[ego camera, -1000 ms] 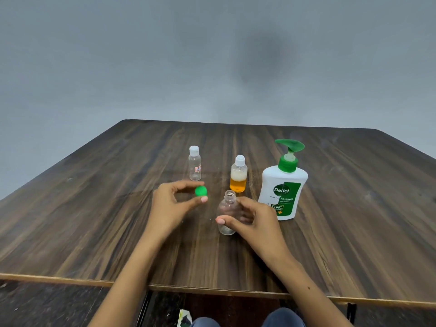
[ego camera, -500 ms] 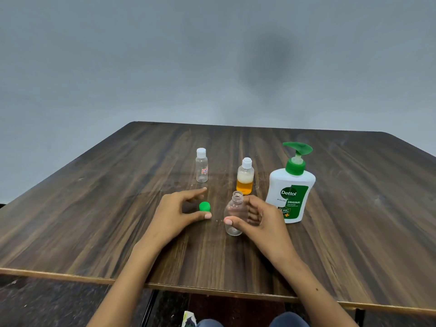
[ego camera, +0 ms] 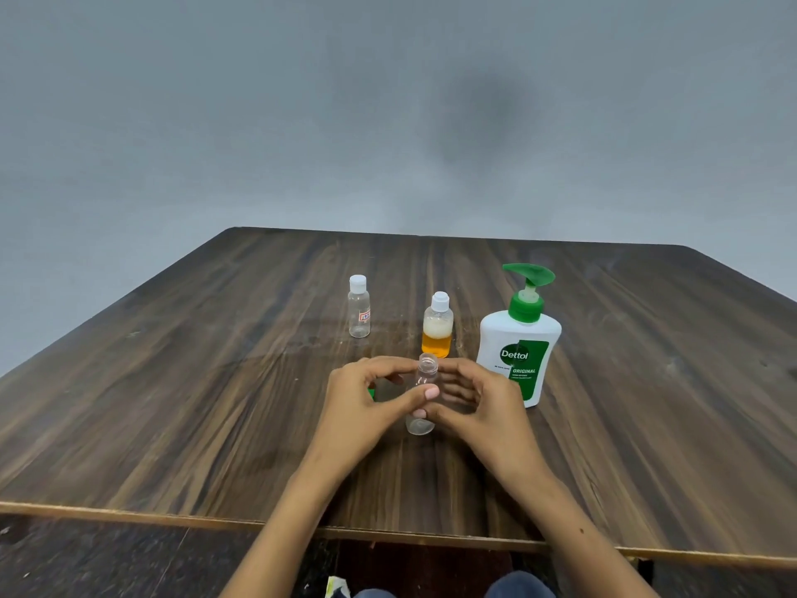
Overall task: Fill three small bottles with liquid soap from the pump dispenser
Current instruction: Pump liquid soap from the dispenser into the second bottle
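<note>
You are gripping the uncapped clear plastic bottle (ego camera: 422,397) with both hands; it is standing upright on the dark wood-grain table (ego camera: 172,403), near its front edge. Your left hand (ego camera: 366,407) is curling around its left side, thumb pressing the front. Your right hand (ego camera: 478,407) is wrapping its right side. A sliver of green cap (ego camera: 371,393) is showing behind your left hand. Standing further back: a white-capped empty clear bottle (ego camera: 359,311), a white-capped bottle half full of orange liquid (ego camera: 437,325), and the white Dettol pump dispenser with green pump (ego camera: 519,338).
</note>
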`<state>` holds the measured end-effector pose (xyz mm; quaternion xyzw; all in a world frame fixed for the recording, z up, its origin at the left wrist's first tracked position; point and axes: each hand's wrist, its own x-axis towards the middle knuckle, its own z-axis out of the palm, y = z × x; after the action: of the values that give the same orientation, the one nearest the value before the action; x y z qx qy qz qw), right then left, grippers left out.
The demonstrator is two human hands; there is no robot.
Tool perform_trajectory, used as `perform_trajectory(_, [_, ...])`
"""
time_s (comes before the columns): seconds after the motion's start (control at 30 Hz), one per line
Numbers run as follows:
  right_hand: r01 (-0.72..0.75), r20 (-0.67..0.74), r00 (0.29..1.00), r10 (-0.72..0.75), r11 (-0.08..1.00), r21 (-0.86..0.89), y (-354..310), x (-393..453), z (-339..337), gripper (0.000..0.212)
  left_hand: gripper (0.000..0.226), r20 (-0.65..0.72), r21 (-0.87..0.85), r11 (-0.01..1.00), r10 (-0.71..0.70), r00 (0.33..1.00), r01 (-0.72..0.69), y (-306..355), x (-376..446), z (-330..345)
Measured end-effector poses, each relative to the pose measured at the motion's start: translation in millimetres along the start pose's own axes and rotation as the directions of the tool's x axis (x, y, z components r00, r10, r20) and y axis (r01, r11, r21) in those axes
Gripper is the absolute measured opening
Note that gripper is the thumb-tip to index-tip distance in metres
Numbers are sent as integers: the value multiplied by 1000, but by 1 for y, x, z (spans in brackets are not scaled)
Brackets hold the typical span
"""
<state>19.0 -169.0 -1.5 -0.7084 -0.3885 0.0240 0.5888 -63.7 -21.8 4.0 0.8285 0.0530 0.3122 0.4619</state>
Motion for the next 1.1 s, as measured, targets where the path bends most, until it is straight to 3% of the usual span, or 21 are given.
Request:
perform_trajectory(0.13, [0,-27,1000,-6,982,-188,-6,-11,-12,55,24,-12,-18,1000,-15,1000,15,4,1,6])
perform_trajectory(0.27, [80,-205,969,-140,958,-275,-15,-28,-32,40,28,-26,-46,999,8,1000,-9,7,1,15])
perform_trajectory(0.43, [222,-402,841,-363,908,-355,-19,-25,-56,27,28,-26,-75,997,3,1000,-5,5,8,27])
perform_trajectory(0.57, [275,-463,733,-499,839,-468,-24,-4,-65,31,30,3,-94,995,-16,1000,16,1,13,31])
perform_trajectory(0.73, [327,-332,768,-548,781,-532,-23,26,-73,48,36,68,-197,976,-75,995,87,-3,15,35])
perform_trajectory(0.83, [363,-234,788,-569,737,-571,-19,38,-76,45,34,69,-199,976,-75,995,87,-6,15,35])
perform_trajectory(0.97, [394,-208,767,-607,701,-594,-18,43,-83,36,33,23,-281,958,-57,998,61,0,24,33])
perform_trajectory(1.1, [403,-172,771,-613,679,-614,-19,44,-87,43,43,-11,-362,932,-17,1000,12,19,50,28])
